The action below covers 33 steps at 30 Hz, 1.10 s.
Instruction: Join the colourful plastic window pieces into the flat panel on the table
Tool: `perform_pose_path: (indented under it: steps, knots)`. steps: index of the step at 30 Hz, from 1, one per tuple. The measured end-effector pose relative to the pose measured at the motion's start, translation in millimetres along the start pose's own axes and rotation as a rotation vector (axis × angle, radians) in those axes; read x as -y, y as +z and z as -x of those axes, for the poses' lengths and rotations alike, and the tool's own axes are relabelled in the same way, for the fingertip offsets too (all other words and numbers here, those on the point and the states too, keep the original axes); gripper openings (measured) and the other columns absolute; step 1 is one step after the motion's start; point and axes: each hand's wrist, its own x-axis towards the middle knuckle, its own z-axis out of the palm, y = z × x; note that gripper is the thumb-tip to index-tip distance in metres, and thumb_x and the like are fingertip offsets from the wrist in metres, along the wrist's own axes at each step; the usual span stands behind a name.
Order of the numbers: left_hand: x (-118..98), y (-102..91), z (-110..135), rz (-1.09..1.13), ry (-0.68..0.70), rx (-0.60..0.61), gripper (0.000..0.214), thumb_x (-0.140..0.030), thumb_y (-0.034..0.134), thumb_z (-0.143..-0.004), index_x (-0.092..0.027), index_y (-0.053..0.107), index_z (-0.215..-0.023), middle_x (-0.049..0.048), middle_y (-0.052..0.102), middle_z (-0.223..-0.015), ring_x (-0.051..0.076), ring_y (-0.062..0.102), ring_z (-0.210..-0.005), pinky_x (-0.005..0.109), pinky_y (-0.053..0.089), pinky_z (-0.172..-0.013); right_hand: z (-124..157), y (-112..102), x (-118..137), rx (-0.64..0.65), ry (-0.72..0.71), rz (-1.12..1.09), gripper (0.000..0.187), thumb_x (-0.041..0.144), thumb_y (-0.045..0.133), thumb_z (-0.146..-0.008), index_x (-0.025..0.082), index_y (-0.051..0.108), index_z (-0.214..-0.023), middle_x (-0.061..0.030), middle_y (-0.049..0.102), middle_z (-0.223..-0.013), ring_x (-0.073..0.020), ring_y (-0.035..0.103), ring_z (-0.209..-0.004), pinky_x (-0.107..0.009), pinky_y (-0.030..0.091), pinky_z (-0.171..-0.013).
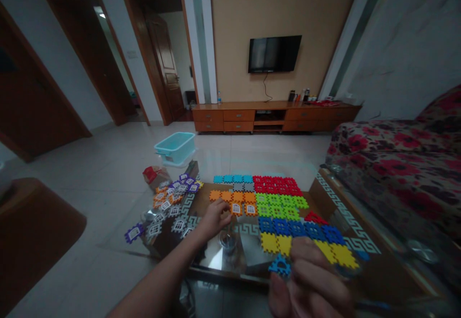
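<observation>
My left hand (217, 219) reaches over the glass table, fingers bent down at the left end of a row of orange window tiles (236, 209). Its fingertips touch the orange there and partly cover it. Above them runs a row of plain orange tiles (226, 196). My right hand (317, 279) is close to the camera and blurred, its fingers curled closed; what they hold, if anything, is hidden. Just past its thumb shows a blue triangular tile (280, 264). Behind that hand lie yellow tiles (269, 243) and dark blue tiles (281, 226), partly covered.
Green tiles (276, 200), red tiles (275, 183) and light blue tiles (233, 178) lie in rows. Loose white window pieces (154, 229) and purple tiles (134, 233) are heaped at the left. A turquoise bin (175, 148) stands on the floor; a flowered sofa (392, 150) is at right.
</observation>
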Motion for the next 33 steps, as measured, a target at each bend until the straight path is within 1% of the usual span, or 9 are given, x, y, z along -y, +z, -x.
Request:
perform_pose_path:
  steps: [2, 3, 5, 7, 10, 15, 23, 27, 33]
  knots:
    - [3, 4.2, 0, 0.014, -0.003, -0.001, 0.008, -0.02, 0.062, -0.082, -0.017, 0.064, -0.089, 0.0029, 0.059, -0.087, 0.015, 0.054, -0.075, 0.026, 0.042, -0.069, 0, 17, -9, -0.012, -0.048, -0.056, 0.03, 0.002, 0.056, -0.081, 0.021, 0.055, -0.105, -0.0002, 0.057, -0.081, -0.0148, 0.054, -0.069, -0.033, 0.051, -0.065]
    - [5, 6.2, 0, 0.021, 0.002, -0.002, 0.007, -0.021, 0.062, -0.083, -0.017, 0.064, -0.089, 0.0027, 0.059, -0.086, 0.015, 0.054, -0.075, 0.025, 0.042, -0.069, 2, 25, -13, 0.024, -0.057, -0.07, 0.034, 0.002, 0.054, -0.081, 0.02, 0.053, -0.11, -0.0009, 0.058, -0.081, -0.0152, 0.053, -0.069, -0.033, 0.051, -0.065]
    - [9, 10.2, 0, 0.029, 0.019, -0.005, 0.006, -0.021, 0.062, -0.083, -0.017, 0.063, -0.088, 0.0024, 0.059, -0.085, 0.015, 0.054, -0.076, 0.026, 0.041, -0.069, 7, 38, -16, 0.137, -0.058, -0.104, 0.038, 0.003, 0.051, -0.081, 0.018, 0.051, -0.116, -0.0011, 0.059, -0.076, -0.0157, 0.051, -0.065, -0.032, 0.047, -0.059]
    - [13, 13.9, 0, 0.03, 0.03, -0.01, 0.005, -0.021, 0.061, -0.083, -0.017, 0.063, -0.087, 0.0024, 0.058, -0.085, 0.016, 0.054, -0.078, 0.026, 0.041, -0.07, 14, 47, -15, 0.224, -0.066, -0.134, 0.036, 0.007, 0.049, -0.082, 0.016, 0.051, -0.118, -0.0019, 0.058, -0.072, -0.0168, 0.05, -0.063, -0.031, 0.043, -0.056]
    - [17, 18.0, -1, 0.025, 0.026, -0.004, 0.003, -0.018, 0.062, -0.082, -0.017, 0.062, -0.085, 0.0025, 0.059, -0.085, 0.016, 0.055, -0.079, 0.026, 0.041, -0.07, 20, 55, -8, 0.287, -0.079, -0.152, 0.033, 0.011, 0.047, -0.083, 0.014, 0.054, -0.115, -0.0029, 0.058, -0.071, -0.0178, 0.05, -0.063, -0.031, 0.04, -0.055]
    - [22, 20.6, -2, 0.009, 0.011, 0.011, 0.003, -0.017, 0.062, -0.08, -0.017, 0.063, -0.083, 0.002, 0.058, -0.082, 0.015, 0.053, -0.075, 0.025, 0.04, -0.068, 21, 60, 0, 0.347, -0.079, -0.162, 0.03, 0.012, 0.046, -0.083, 0.015, 0.057, -0.11, -0.0029, 0.057, -0.068, -0.0179, 0.047, -0.06, -0.032, 0.035, -0.052]
    - [30, 28.8, -5, -0.016, -0.024, 0.017, 0.007, -0.017, 0.064, -0.079, -0.016, 0.065, -0.086, 0.0033, 0.062, -0.085, 0.017, 0.056, -0.079, 0.027, 0.041, -0.072, 23, 62, 0, 0.378, -0.053, -0.157, 0.025, 0.013, 0.047, -0.082, 0.016, 0.059, -0.103, -0.0028, 0.056, -0.068, -0.0179, 0.047, -0.061, -0.033, 0.036, -0.051]
    - [28, 30.0, -6, -0.043, -0.056, 0.014, 0.007, -0.018, 0.064, -0.078, -0.017, 0.065, -0.085, 0.003, 0.063, -0.084, 0.017, 0.057, -0.079, 0.027, 0.041, -0.072, 23, 62, 1, 0.389, -0.044, -0.15, 0.023, 0.013, 0.047, -0.082, 0.017, 0.059, -0.101, -0.0025, 0.056, -0.068, -0.0177, 0.047, -0.061, -0.033, 0.036, -0.051]
    - [21, 26.8, -7, -0.078, -0.1, 0.022, 0.008, -0.019, 0.064, -0.078, -0.016, 0.068, -0.084, 0.0032, 0.063, -0.078, 0.016, 0.056, -0.071, 0.026, 0.038, -0.066, 23, 61, 1, 0.408, -0.039, -0.139, 0.02, 0.014, 0.048, -0.082, 0.017, 0.059, -0.098, -0.0024, 0.055, -0.069, -0.018, 0.047, -0.061, -0.033, 0.034, -0.052]
